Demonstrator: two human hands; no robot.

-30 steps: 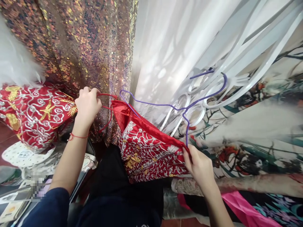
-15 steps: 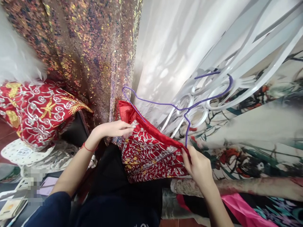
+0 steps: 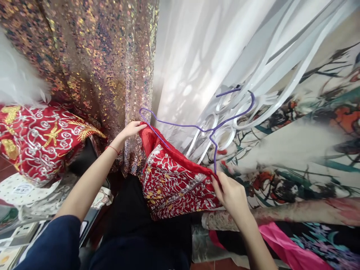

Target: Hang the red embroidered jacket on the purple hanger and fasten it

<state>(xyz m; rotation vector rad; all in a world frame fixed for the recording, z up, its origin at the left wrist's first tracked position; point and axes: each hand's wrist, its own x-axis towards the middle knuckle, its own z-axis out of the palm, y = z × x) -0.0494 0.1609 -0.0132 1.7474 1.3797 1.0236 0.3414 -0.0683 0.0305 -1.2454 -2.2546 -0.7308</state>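
A red garment (image 3: 174, 180) with silver and gold embroidery hangs from a purple wire hanger (image 3: 197, 127), whose hook sits on a white curled metal grille (image 3: 253, 93). My left hand (image 3: 132, 130) pinches the garment's upper left corner at the hanger's left end. My right hand (image 3: 232, 197) grips the garment's right edge beside the hanger's lower right end.
A sequinned gold and pink fabric (image 3: 98, 67) hangs at the left, a sheer white curtain (image 3: 197, 56) behind the hanger. Another red embroidered garment (image 3: 42, 138) lies at the left. Floral printed cloth (image 3: 303, 150) and pink fabric (image 3: 284, 247) fill the right.
My left hand let go of the red straps at the far left, dropped to the garment's front, then rose to its upper left corner. My right hand stayed put.
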